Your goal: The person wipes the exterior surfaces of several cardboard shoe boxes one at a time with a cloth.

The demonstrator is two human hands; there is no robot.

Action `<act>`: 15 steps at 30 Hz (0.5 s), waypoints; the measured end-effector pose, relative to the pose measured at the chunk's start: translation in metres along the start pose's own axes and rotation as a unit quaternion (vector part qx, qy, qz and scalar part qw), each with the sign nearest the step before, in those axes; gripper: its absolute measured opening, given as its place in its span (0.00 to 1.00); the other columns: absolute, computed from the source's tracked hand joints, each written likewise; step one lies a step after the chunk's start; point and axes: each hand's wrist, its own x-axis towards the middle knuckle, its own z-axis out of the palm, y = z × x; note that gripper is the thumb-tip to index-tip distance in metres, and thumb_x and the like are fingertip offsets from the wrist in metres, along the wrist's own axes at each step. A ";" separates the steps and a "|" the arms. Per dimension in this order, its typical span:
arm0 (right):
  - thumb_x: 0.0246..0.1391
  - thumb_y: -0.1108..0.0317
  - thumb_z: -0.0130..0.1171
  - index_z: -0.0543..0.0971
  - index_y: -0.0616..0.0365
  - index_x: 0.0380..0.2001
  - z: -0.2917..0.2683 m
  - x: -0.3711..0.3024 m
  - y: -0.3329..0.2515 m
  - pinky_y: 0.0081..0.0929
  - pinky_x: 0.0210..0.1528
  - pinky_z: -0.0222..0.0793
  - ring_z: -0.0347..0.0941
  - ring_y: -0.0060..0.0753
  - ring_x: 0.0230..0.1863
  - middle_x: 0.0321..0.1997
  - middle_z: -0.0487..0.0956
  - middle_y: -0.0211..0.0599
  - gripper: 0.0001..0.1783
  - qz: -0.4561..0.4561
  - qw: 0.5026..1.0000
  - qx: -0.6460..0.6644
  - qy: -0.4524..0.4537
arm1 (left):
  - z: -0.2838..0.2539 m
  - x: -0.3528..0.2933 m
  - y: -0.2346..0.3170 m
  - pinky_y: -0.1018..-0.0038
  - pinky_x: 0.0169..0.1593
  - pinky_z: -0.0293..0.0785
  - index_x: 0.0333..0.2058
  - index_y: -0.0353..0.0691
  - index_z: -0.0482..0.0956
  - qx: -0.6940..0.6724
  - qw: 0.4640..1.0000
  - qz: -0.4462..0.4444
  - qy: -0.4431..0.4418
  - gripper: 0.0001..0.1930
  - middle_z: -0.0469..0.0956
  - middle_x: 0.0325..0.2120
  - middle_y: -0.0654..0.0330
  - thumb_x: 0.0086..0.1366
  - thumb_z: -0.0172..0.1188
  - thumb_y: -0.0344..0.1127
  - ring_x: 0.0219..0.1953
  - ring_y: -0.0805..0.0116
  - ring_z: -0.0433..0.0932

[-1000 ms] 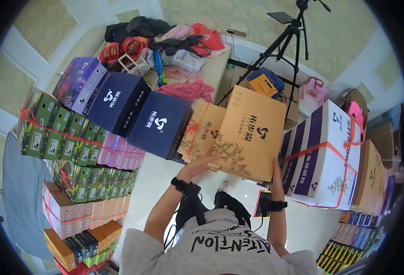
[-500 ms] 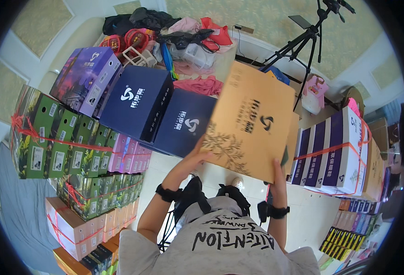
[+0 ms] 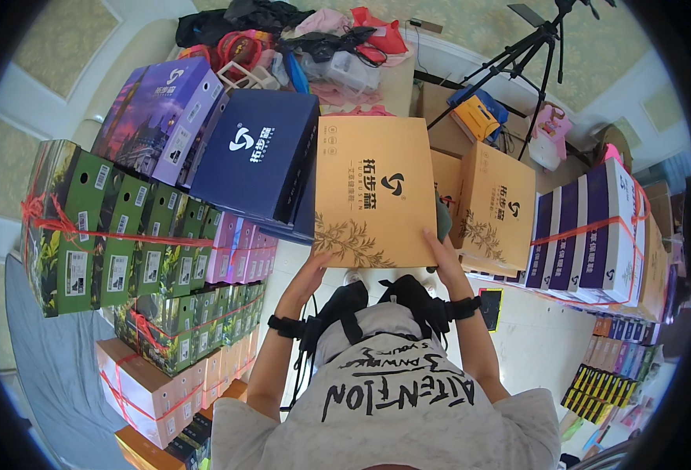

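A tan shoebox (image 3: 373, 192) with a dark leaf print is held up in front of me, its broad printed face toward me. My left hand (image 3: 312, 274) is closed on its near left corner, and my right hand (image 3: 445, 258) grips the near right corner. A dark green thing (image 3: 444, 218) shows at the box's right edge by my right fingers; its kind is not clear. Just left of the held box stands a navy shoebox (image 3: 255, 157), with another navy box (image 3: 297, 232) partly hidden beneath it. To the right are more tan shoeboxes (image 3: 498, 207).
Green shoeboxes (image 3: 118, 235) tied with red string are stacked at left, a purple box (image 3: 157, 117) behind them. Tied white-and-purple boxes (image 3: 588, 235) stand at right. A black tripod (image 3: 529, 59) is at the far right, bags and clothes (image 3: 314, 47) at the back.
The tan shoebox has moved left and turned from a tilt to nearly straight, both hands still on it. It now covers much of the lower navy box, and the tan boxes at right show more.
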 end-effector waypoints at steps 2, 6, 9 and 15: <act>0.57 0.55 0.50 0.58 0.61 0.58 0.003 0.001 -0.002 0.25 0.55 0.58 0.62 0.27 0.54 0.56 0.66 0.37 0.31 0.004 1.000 0.015 0.015 | -0.003 0.004 0.000 0.72 0.58 0.49 0.49 0.43 0.68 0.040 0.998 -0.015 0.037 0.20 0.71 0.46 0.67 0.60 0.52 0.45 0.53 0.74 0.63; 0.59 0.50 0.45 0.59 0.60 0.57 0.001 0.002 0.003 0.24 0.56 0.56 0.61 0.26 0.55 0.56 0.66 0.36 0.30 0.020 0.992 0.108 0.059 | -0.018 0.013 0.002 0.72 0.63 0.39 0.61 0.39 0.45 0.038 0.997 -0.058 -0.040 0.37 0.54 0.59 0.58 0.59 0.54 0.41 0.62 0.68 0.49; 0.59 0.49 0.43 0.59 0.61 0.57 -0.001 -0.007 0.003 0.25 0.58 0.53 0.59 0.28 0.57 0.58 0.64 0.38 0.31 -0.014 0.984 0.156 0.089 | -0.016 0.011 0.002 0.73 0.63 0.39 0.61 0.39 0.44 0.029 0.998 -0.045 -0.034 0.37 0.54 0.59 0.58 0.59 0.55 0.41 0.62 0.68 0.48; 0.60 0.51 0.41 0.58 0.63 0.58 0.011 -0.030 -0.049 0.24 0.60 0.50 0.54 0.31 0.61 0.61 0.59 0.43 0.31 0.006 0.985 -0.125 0.118 | -0.002 -0.002 0.020 0.75 0.63 0.39 0.62 0.39 0.44 0.029 0.999 -0.034 -0.019 0.39 0.55 0.58 0.60 0.58 0.56 0.42 0.62 0.70 0.49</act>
